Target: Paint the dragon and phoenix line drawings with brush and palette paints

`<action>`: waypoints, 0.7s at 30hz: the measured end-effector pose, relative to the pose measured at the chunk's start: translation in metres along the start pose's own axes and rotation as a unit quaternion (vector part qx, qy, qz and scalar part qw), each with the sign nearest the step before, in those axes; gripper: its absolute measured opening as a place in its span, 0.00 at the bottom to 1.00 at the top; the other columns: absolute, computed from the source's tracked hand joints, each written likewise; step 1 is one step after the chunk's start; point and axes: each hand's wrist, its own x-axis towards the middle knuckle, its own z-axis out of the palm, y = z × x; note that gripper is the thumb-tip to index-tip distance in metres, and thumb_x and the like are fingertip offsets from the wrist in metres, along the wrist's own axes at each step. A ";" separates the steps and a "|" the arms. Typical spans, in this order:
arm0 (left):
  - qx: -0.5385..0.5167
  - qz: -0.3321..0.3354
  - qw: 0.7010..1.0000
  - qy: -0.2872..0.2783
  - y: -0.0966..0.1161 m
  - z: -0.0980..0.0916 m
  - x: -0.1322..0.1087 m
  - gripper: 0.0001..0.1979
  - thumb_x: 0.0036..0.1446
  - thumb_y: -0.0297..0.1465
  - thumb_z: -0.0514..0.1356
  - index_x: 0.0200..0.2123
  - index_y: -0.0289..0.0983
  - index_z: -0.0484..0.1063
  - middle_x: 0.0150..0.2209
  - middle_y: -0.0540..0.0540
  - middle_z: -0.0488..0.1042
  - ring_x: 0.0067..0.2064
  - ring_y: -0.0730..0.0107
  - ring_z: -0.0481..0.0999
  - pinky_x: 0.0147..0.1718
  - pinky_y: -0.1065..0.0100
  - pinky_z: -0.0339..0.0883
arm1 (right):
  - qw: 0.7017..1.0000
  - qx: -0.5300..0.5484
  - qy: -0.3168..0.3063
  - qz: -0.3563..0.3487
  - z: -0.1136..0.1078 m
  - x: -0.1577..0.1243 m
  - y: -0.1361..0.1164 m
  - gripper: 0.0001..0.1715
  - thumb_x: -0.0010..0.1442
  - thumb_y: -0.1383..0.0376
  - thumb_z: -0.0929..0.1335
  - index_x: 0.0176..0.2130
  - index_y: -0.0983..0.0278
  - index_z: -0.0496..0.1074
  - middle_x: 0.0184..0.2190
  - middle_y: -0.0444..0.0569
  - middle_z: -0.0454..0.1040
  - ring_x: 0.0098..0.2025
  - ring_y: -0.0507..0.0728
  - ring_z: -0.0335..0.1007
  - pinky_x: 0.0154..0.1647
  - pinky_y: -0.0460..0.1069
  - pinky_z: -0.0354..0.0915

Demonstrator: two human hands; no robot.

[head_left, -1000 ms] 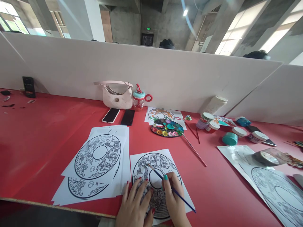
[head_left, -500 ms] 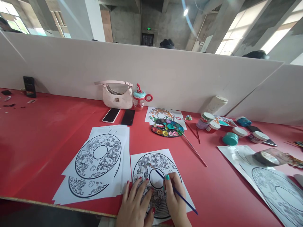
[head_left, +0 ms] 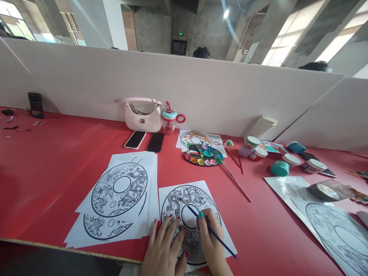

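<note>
My right hand (head_left: 211, 241) grips a thin blue paintbrush (head_left: 205, 226), its tip touching the upper left of a black-and-white dragon ring drawing (head_left: 188, 203) on a white sheet at the near edge of the red table (head_left: 57, 161). My left hand (head_left: 165, 249) lies flat with fingers spread on the lower left of that same sheet, holding it down. A dark round paint palette (head_left: 203, 155) with several colour wells lies beyond the sheet.
A stack of printed dragon sheets (head_left: 115, 195) lies to the left. Two phones (head_left: 145, 140), a pink handbag (head_left: 142, 115) and a small bottle (head_left: 169, 119) stand by the white partition. Paint jars (head_left: 280, 163), spare brushes (head_left: 237, 182) and more drawings (head_left: 330, 226) fill the right side.
The brush handle shifted very slightly in my right hand; the tip stays at about the same spot on the drawing. My left hand has not moved.
</note>
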 end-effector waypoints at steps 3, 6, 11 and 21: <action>-0.003 -0.002 1.000 0.003 0.000 -0.001 0.001 0.18 0.57 0.44 0.57 0.48 0.43 0.72 0.55 0.50 0.69 0.57 0.59 0.61 0.63 0.55 0.32 | 1.000 -0.003 0.010 0.002 -0.001 0.000 -0.001 0.18 0.64 0.55 0.59 0.26 0.61 0.58 0.18 0.39 0.57 0.19 0.50 0.53 0.20 0.45 0.52; 0.012 0.009 1.000 0.004 0.001 -0.003 0.004 0.17 0.57 0.41 0.56 0.47 0.42 0.72 0.54 0.49 0.70 0.57 0.58 0.62 0.62 0.54 0.33 | 1.000 -0.005 0.010 -0.005 -0.001 -0.001 -0.002 0.18 0.64 0.55 0.59 0.26 0.61 0.58 0.17 0.39 0.57 0.18 0.50 0.53 0.20 0.45 0.52; 0.030 0.021 0.999 0.008 0.001 -0.006 0.006 0.16 0.57 0.38 0.55 0.46 0.42 0.73 0.53 0.48 0.71 0.56 0.57 0.62 0.62 0.54 0.34 | 1.000 -0.010 0.016 -0.001 -0.001 -0.001 -0.001 0.19 0.65 0.55 0.58 0.26 0.61 0.58 0.18 0.38 0.56 0.19 0.50 0.53 0.20 0.45 0.52; 0.031 0.024 0.999 0.001 0.001 -0.007 0.007 0.16 0.56 0.38 0.55 0.46 0.41 0.73 0.53 0.48 0.71 0.56 0.56 0.62 0.62 0.53 0.34 | 1.000 0.000 0.015 0.006 -0.002 -0.001 -0.002 0.19 0.64 0.54 0.58 0.26 0.61 0.57 0.18 0.39 0.56 0.19 0.50 0.52 0.20 0.45 0.52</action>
